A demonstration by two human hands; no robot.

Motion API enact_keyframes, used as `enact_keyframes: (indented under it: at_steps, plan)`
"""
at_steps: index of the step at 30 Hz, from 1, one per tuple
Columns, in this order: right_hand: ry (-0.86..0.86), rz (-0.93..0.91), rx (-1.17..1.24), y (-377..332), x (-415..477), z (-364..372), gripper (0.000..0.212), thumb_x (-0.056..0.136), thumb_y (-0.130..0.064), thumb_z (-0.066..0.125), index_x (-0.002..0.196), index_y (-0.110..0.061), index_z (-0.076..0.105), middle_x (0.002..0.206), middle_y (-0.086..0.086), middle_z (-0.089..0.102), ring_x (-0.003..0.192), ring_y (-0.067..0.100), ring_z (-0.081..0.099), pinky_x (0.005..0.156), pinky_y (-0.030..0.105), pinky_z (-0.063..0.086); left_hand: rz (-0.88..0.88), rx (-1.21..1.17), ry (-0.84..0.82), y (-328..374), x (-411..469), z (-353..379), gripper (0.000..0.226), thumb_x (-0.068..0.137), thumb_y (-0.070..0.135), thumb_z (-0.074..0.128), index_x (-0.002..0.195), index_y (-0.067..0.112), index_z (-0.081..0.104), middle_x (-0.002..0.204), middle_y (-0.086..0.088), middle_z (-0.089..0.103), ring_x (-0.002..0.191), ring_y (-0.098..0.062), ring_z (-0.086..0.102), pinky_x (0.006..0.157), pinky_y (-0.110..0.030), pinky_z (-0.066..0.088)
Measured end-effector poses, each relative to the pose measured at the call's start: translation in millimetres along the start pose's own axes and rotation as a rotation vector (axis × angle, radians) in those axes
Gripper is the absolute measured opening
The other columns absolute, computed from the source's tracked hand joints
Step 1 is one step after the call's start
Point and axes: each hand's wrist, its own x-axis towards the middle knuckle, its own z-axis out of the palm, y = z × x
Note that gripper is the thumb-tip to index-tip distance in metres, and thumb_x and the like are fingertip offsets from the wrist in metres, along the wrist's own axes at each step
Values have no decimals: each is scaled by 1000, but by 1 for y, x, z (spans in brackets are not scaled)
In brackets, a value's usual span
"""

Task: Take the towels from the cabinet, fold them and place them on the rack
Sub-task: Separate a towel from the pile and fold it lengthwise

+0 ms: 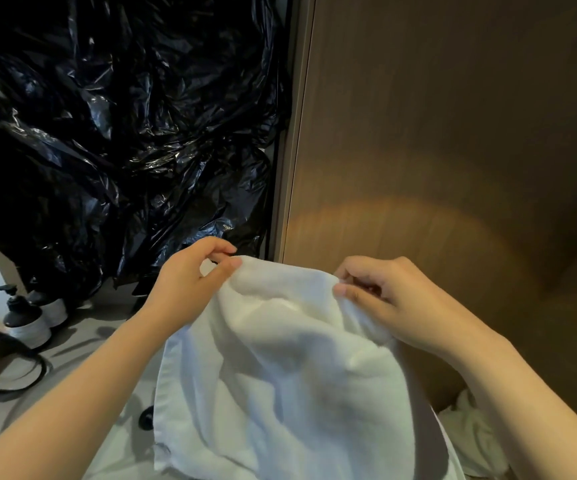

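Dim, soft-focus, wide-angle edge distortion

Held out in front, left hand and right hand each seemingly pinch the towel.

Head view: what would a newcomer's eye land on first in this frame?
The white towel is held up at lower centre, its top edge pinched by the left hand and the right hand. Behind it on the left is crinkled black plastic sheeting; a brown wooden panel fills the right.
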Motion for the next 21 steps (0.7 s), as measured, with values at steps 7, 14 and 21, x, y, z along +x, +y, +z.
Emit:
enact_keyframes:
  at_steps: [7, 14, 21]
  plan:
    - [115, -2, 189, -12, 13, 8, 18, 101, -24, 52, 91, -25, 67, 81, -9, 65, 78, 14, 62, 69, 32, 51, 106, -212, -113, 40, -13, 11, 36, 82, 51, 60, 114, 35, 67, 103, 30, 68, 102, 12, 58, 85, -1, 39]
    - [48, 39, 365, -13, 12, 8, 14, 95, -33, 62, 91, -28, 74, 83, -7, 71, 79, 16, 67, 68, 31, 55, 99, -285, -301, 51, -21, 18, 21, 89, 41, 59, 83, 25, 72, 85, 8, 70, 77, 0, 62, 70, -7, 44]
    - [-250, 178, 478, 13, 0, 6, 45, 90, -50, 62, 59, -17, 59, 56, -4, 53, 52, 8, 50, 58, 16, 43, 61, -250, -101, 45, -5, 11, 18, 94, 31, 57, 85, 24, 70, 89, 17, 67, 83, 3, 60, 69, -2, 40]
